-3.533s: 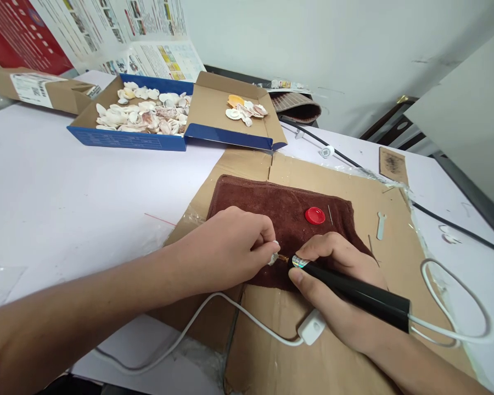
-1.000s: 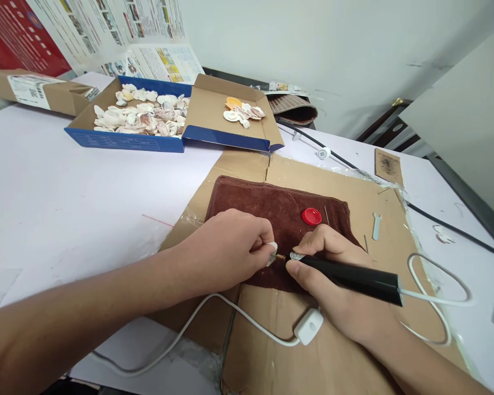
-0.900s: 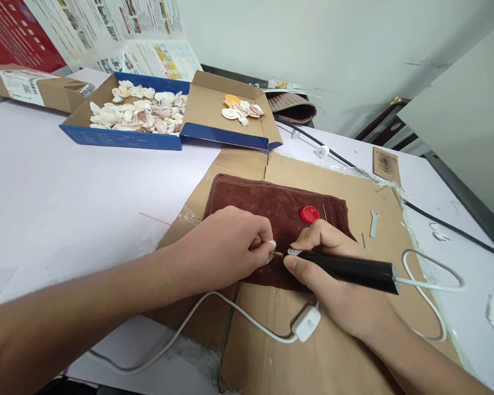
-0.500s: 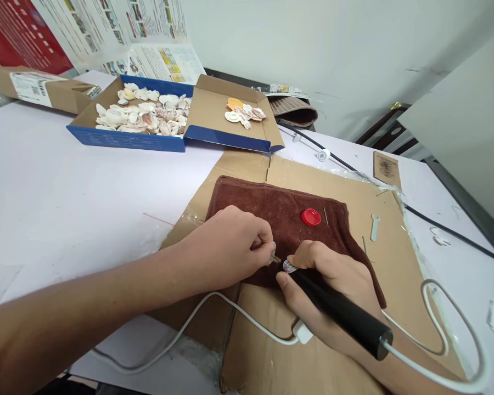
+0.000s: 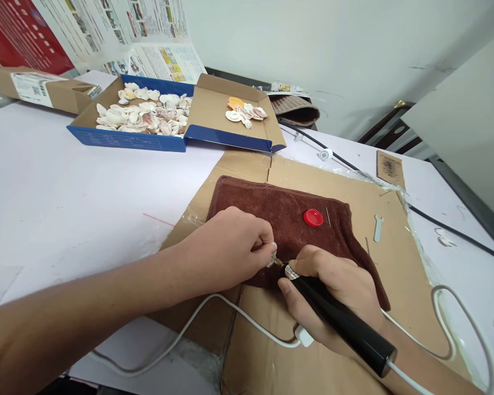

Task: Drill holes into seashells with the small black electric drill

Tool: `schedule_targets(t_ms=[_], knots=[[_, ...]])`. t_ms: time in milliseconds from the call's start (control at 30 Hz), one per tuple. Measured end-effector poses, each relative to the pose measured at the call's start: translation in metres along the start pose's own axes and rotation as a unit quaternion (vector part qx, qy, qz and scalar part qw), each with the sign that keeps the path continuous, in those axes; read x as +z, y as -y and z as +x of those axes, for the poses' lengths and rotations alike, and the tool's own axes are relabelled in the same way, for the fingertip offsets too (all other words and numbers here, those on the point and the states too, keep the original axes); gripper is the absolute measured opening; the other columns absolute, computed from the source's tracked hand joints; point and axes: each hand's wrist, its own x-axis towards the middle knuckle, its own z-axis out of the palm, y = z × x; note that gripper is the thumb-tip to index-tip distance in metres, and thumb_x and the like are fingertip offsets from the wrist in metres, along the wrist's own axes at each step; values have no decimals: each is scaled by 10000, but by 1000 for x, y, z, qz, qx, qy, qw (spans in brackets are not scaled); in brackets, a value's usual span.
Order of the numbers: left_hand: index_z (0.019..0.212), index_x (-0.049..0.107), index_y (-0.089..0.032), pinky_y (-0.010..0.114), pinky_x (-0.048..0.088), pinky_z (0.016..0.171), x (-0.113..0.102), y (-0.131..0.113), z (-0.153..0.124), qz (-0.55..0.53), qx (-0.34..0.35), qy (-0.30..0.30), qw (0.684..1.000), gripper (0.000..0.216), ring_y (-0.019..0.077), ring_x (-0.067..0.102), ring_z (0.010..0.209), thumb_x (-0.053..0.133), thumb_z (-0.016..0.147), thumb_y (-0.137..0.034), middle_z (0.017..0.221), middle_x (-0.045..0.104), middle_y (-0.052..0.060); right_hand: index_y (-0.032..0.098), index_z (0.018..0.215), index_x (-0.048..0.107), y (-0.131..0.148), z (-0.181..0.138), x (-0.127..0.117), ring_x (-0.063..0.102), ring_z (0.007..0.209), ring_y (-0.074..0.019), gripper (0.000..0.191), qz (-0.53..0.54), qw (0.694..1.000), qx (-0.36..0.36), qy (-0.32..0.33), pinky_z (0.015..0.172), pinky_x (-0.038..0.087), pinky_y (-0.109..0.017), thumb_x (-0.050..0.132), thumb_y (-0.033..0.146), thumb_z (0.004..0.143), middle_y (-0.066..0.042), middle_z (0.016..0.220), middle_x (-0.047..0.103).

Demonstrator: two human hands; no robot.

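Observation:
My left hand [image 5: 226,249] is closed in a pinch on a small white shell [image 5: 273,257], pressing it against a brown towel [image 5: 280,211]. My right hand [image 5: 333,296] grips a black corded rotary tool [image 5: 341,321] like a pen. Its metal tip touches the shell. The tool's body slants down to the right toward me. A white cord [image 5: 206,307] with an inline switch [image 5: 303,336] runs under my right hand.
A red cap [image 5: 313,217] and a thin needle [image 5: 328,216] lie on the towel, which rests on flattened cardboard [image 5: 395,258]. A blue box with several shells [image 5: 140,112] stands at the back left. A small wrench [image 5: 379,226] and a black cable [image 5: 436,222] lie to the right.
My right hand has swung the tool's rear end toward me, from level to slanting down right. The tip stays on the shell. My left hand has hardly moved.

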Motion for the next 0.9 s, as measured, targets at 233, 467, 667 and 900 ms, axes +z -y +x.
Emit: schedule_targets(t_ms=[233,467,667,900], knots=[[748,751,-204,267,359,581,-1,0,-2,-1,-1,2,1000,210,106,559,567,642,928,-202,608,679,-57,268,778,420,-2,1,1,521,423,-97,212,25,999,22,-3,424,430,-212,581,186,887,68,580,561],[742,746,-198,277,351,583,1,1,-1,6,8,-9,1000,210,105,537,554,641,923,-191,591,664,-61,269,787,431,-2,0,1,531,429,-99,197,11,1000,12,-9,431,439,-209,583,189,883,63,588,573],[729,761,-199,277,343,580,3,1,-1,-6,10,-17,1000,209,101,532,556,647,902,-170,587,655,-63,276,793,409,-2,1,0,536,430,-111,207,10,1000,25,-1,443,456,-224,581,196,875,62,582,583],[748,780,-198,265,348,583,2,-1,-3,-14,15,-24,1000,197,95,522,545,651,893,-164,580,650,-60,275,773,393,1,2,-2,506,420,-110,208,18,998,55,13,433,438,-230,574,208,852,75,562,545]])
